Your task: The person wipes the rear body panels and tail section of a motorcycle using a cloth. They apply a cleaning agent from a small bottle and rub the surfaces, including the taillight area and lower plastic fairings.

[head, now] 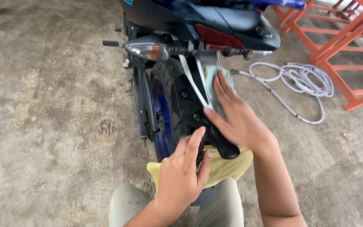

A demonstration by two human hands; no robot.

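Cloths are at work on the rear mudguard (190, 105) of a dark blue motorcycle (215, 21), which stands on a rough concrete floor (51, 117) seen from behind and above. The right hand (236, 117) lies flat with fingers stretched out, pressing a pale green cloth (210, 77) against the upper part of the black-and-white mudguard, just below the red tail light (217, 38). The left hand (183, 172) is curled around the lower end of the mudguard, with a yellow cloth (225, 166) bunched beneath it and spilling out to the right under the right wrist. Behind the mudguard sits the rear tyre (169, 75), with a blue wheel rim (162, 122) showing at its left. A clear turn signal (148, 49) sticks out to the left of the tail light. The person's knees in light grey trousers (127, 206) show at the bottom edge. Well apart on the right, a coiled white hose (303, 82) lies on the floor beside an orange metal frame (337, 46).
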